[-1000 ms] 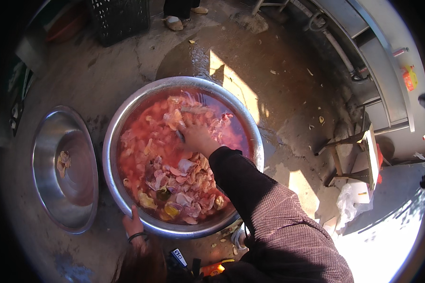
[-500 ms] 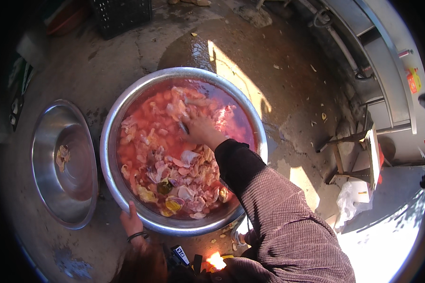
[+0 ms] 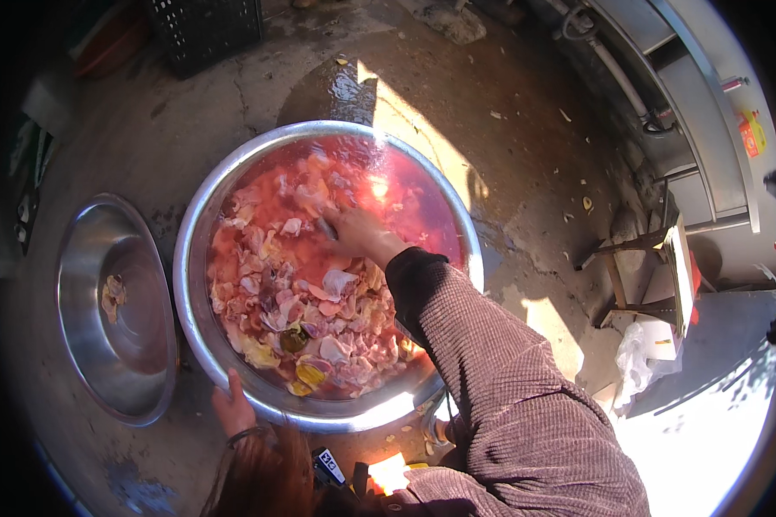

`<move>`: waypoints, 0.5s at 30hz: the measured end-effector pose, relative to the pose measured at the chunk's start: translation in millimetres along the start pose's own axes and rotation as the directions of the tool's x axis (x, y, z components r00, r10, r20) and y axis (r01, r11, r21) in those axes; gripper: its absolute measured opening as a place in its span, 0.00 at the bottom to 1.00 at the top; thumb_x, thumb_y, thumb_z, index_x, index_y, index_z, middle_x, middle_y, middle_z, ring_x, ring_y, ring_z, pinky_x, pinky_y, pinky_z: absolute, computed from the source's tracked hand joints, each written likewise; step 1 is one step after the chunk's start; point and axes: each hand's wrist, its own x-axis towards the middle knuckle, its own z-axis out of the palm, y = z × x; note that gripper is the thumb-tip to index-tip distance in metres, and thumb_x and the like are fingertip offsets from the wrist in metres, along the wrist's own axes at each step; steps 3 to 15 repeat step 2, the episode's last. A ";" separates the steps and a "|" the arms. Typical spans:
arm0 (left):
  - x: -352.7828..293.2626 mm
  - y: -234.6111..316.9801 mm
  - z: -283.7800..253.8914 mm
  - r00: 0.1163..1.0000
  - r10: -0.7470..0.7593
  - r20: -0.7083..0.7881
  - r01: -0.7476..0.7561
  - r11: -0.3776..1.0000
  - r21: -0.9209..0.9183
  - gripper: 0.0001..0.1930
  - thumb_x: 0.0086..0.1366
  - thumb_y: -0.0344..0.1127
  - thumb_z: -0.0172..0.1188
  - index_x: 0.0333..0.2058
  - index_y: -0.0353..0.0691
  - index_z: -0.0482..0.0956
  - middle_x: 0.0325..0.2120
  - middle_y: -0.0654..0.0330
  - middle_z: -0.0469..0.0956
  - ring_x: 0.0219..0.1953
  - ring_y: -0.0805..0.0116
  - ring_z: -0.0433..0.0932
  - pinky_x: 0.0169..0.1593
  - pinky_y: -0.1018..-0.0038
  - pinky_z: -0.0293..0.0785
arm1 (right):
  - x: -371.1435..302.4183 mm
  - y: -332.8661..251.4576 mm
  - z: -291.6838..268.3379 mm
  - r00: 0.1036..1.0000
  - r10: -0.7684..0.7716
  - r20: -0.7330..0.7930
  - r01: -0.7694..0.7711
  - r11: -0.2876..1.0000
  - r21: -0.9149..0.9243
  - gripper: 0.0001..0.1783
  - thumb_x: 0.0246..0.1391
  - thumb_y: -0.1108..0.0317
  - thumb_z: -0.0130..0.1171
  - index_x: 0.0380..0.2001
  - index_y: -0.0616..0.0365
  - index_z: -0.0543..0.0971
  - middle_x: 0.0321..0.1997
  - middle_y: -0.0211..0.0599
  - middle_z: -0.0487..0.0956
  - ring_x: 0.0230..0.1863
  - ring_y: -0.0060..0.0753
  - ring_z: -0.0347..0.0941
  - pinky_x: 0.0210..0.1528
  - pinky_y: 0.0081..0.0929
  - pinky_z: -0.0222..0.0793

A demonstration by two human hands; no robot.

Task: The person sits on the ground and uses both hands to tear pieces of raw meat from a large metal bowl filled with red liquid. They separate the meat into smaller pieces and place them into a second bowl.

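A large round metal basin (image 3: 200, 332) holds reddish water with many raw meat pieces (image 3: 332, 323), pale pink and whitish, with a few yellow and dark green bits among them. My right hand (image 3: 362, 234) reaches into the middle, its fingertips dipped among the meat and partly hidden by the cloudy water. A small dark grey thing (image 3: 328, 228) shows beside its fingers; I cannot make out what it is. At the near left, my left hand (image 3: 234, 408) is closed on the basin's rim.
A smaller metal basin (image 3: 151, 345) stands at the left with one meat piece (image 3: 113, 298) in it. A black crate (image 3: 205, 34) is at the back. To the right are a wooden stool (image 3: 634, 276), a clear plastic bag (image 3: 635, 360) and a metal counter (image 3: 707, 112).
The view has shifted a little, so the basin sits further left. My right hand stays in the water, slightly lower; the pieces beyond it look more covered by water. My left hand stays on the rim.
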 end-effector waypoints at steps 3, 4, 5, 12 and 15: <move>-0.5 5.0 -5.9 1.000 -0.021 0.013 0.020 0.998 0.062 0.29 0.64 0.54 0.57 0.43 0.26 0.75 0.35 0.49 0.79 0.36 0.65 0.75 0.45 0.66 0.69 | 2.3 -2.0 -5.3 0.992 0.016 0.125 -0.011 0.999 -0.045 0.38 0.50 0.37 0.53 0.61 0.45 0.67 0.57 0.50 0.72 0.52 0.48 0.74 0.53 0.44 0.68; -0.5 5.0 -5.9 1.000 -0.021 0.013 0.020 0.998 0.062 0.29 0.64 0.54 0.57 0.43 0.26 0.75 0.35 0.49 0.79 0.36 0.65 0.75 0.45 0.66 0.69 | 2.3 -2.0 -5.3 0.992 0.016 0.125 -0.011 0.999 -0.045 0.38 0.50 0.37 0.53 0.61 0.45 0.67 0.57 0.50 0.72 0.52 0.48 0.74 0.53 0.44 0.68; -0.5 5.0 -5.9 1.000 -0.021 0.013 0.020 0.998 0.062 0.29 0.64 0.54 0.57 0.43 0.26 0.75 0.35 0.49 0.79 0.36 0.65 0.75 0.45 0.66 0.69 | 2.3 -2.0 -5.3 0.992 0.016 0.125 -0.011 0.999 -0.045 0.38 0.50 0.37 0.53 0.61 0.45 0.67 0.57 0.50 0.72 0.52 0.48 0.74 0.53 0.44 0.68; -0.5 5.0 -5.9 1.000 -0.021 0.013 0.020 0.998 0.062 0.29 0.64 0.54 0.57 0.43 0.26 0.75 0.35 0.49 0.79 0.36 0.65 0.75 0.45 0.66 0.69 | 2.3 -2.0 -5.3 0.992 0.016 0.125 -0.011 0.999 -0.045 0.38 0.50 0.37 0.53 0.61 0.45 0.67 0.57 0.50 0.72 0.52 0.48 0.74 0.53 0.44 0.68; -0.5 5.0 -5.9 1.000 -0.021 0.013 0.020 0.998 0.062 0.29 0.64 0.54 0.57 0.43 0.26 0.75 0.35 0.49 0.79 0.36 0.65 0.75 0.45 0.66 0.69 | 2.3 -2.0 -5.3 0.992 0.016 0.125 -0.011 0.999 -0.045 0.38 0.50 0.37 0.53 0.61 0.45 0.67 0.57 0.50 0.72 0.52 0.48 0.74 0.53 0.44 0.68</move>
